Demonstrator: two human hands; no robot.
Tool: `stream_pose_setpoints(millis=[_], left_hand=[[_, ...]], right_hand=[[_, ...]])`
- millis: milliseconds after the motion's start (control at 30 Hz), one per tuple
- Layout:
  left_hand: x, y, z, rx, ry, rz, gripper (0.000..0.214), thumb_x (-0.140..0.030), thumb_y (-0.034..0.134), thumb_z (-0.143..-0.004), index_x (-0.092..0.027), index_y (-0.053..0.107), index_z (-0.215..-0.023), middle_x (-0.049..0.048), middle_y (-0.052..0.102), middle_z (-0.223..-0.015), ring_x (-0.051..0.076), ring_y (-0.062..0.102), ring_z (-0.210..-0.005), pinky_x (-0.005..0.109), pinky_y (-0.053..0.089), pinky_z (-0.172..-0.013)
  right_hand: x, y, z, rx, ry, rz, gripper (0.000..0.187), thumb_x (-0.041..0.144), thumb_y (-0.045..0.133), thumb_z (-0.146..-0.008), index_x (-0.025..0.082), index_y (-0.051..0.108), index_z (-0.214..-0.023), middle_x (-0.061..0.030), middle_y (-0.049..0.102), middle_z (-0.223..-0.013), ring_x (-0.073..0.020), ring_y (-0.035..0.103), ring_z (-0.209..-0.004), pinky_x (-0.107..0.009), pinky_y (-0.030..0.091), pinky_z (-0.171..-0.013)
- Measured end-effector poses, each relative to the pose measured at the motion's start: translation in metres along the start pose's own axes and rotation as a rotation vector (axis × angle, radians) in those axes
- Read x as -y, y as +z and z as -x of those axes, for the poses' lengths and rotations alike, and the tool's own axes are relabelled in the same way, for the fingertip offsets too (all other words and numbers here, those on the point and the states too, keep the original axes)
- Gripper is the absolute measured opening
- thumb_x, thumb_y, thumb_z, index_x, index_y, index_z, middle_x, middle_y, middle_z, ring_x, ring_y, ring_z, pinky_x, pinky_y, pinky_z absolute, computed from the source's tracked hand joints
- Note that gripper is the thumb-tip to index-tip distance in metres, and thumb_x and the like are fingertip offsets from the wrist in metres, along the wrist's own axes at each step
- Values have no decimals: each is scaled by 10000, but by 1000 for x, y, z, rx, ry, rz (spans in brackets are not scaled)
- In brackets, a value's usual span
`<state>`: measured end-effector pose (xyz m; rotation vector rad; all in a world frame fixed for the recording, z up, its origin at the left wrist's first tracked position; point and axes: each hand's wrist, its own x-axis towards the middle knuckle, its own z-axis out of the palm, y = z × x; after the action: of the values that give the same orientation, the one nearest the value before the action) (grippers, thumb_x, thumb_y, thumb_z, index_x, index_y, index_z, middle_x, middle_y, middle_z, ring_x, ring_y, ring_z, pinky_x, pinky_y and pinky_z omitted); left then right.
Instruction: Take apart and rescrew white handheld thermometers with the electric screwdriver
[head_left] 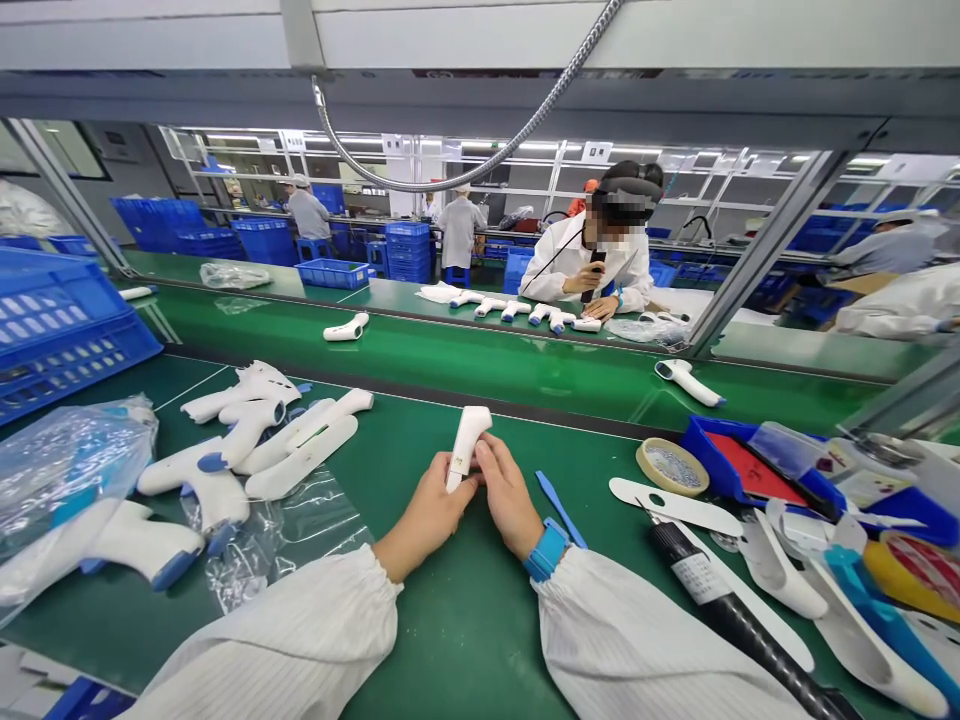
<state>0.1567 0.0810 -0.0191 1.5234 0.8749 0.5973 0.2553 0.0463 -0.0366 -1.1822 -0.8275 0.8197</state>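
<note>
Head view: we have both bare hands mid-bench, over the green worktop (465, 630). Left hand (427, 510): fingers mostly closed, pinching the lower end of a white gun-shaped device (470, 435), head end up. Right hand (510, 490): half curled, fingertips against the device's right side; we can't tell how much grip it adds. Blue wristband (547, 550) on the right wrist, blue stick (560, 508) just beside it. To our left: pile of similar white devices (244, 435), clear plastic bags (82, 465), blue crate (67, 335). To our right: round dish (646, 466) of small bits, black screwdriver (724, 605), white shell pieces (784, 565). Beyond, green belt (450, 360) with two devices; across it, a co-worker (555, 262) holds something black.
</note>
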Motion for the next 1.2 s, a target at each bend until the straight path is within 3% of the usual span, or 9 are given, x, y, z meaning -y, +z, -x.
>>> stream_pose_setpoints(millis=[167, 467, 1200], left_hand=[[1, -3, -2, -25, -23, 42, 155, -194, 493, -748, -184, 392, -865, -98, 389, -518, 65, 379, -379, 173, 320, -340], [1, -3, 0, -21, 3, 69, 96, -175, 464, -763, -183, 394, -829, -96, 392, -554, 39, 369, -378, 162, 330, -344], [6, -7, -4, 31, 16, 116, 204, -129, 473, -708, -166, 433, -904, -91, 414, -535, 45, 378, -377, 156, 327, -347]], right_hand=[[-1, 0, 5, -115, -149, 180, 307, 366, 574, -759, 199, 497, -1005, -70, 552, -1006, -171, 552, -843, -300, 463, -693], [8, 2, 11, -69, -329, 386, 133, 229, 598, -749, 218, 628, -878, -34, 547, -893, -155, 522, -763, -290, 437, -666], [10, 2, 11, -69, -361, 443, 108, 261, 617, -741, 237, 675, -829, -45, 581, -855, -181, 530, -778, -304, 443, -642]])
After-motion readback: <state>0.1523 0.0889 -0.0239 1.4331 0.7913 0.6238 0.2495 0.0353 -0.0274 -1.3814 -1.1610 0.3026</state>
